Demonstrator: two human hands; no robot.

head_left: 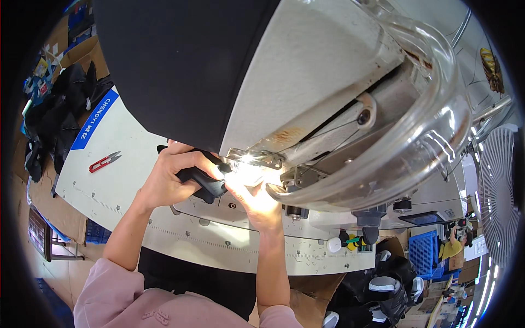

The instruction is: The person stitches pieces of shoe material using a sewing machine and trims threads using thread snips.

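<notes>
A large sewing machine head (306, 82) fills the upper middle, with a clear curved guard (432, 126) along its right side. Under it a bright lamp lights the needle area (249, 164). My left hand (167, 180) grips a black piece of material (202, 183) and holds it at the needle. My right hand (260, 199) presses down beside the same piece, right under the lamp glare. Whether its fingers pinch the piece is washed out by the light.
The white sewing table (109, 175) carries red thread snips (104, 162) at the left. Black pieces are piled at the far left (60, 115) and lower right (383, 290). A blue crate (424, 254) and a fan (497, 191) stand to the right.
</notes>
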